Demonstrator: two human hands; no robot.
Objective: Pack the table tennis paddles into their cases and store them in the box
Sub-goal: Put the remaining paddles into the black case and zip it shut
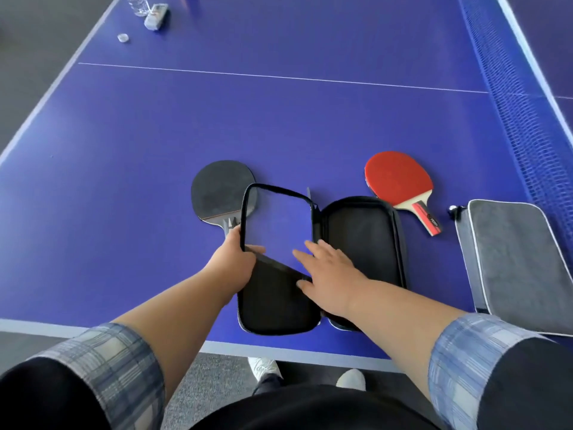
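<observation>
The black case lies unzipped on the bench, the left hand with its fingers clamped on the raised rim of the left half, the right hand flat over the spine with fingers apart. The black paddle lies just left of the case, the red paddle just beyond its right half. Best, I judge, to pin the spine, open the left half flat, then slide the black paddle in.

Blue surface on grey floor
White lines cross the surface; its net runs along the right, and grey carpeted floor shows left and below.
</observation>
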